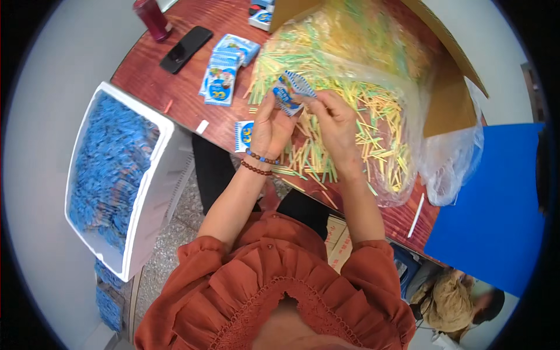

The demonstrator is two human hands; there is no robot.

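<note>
Blue-and-white packet (290, 93), head view: raised between the two hands above the table (140, 79), touched by both, so neither is clearly nearer; it lies at the left fingertips and to the left of the right ones.
Packet's lie: tilted, one striped edge slanting from the far side down toward the right fingers; the tilt makes its long axis hard to tell.
Left hand (273, 125): palm turned partly up, narrowed around the packet, thumb along its left side.
Right hand (337, 119): narrow, thumb and forefinger pinching the packet's right corner.
Thin sticks (376, 140): yellow, green and orange, strewn beneath the hands, to the right and beyond.
Clear bag (408, 157): right of the right hand, spread around many sticks.
Loose packet (240, 137): flat, just left of the left wrist, partly hidden by it.
Packet stack (220, 84): beyond and left of the left hand, apart from it.
White box (157, 186): well left of both hands, filled with small blue packets (111, 169).
</note>
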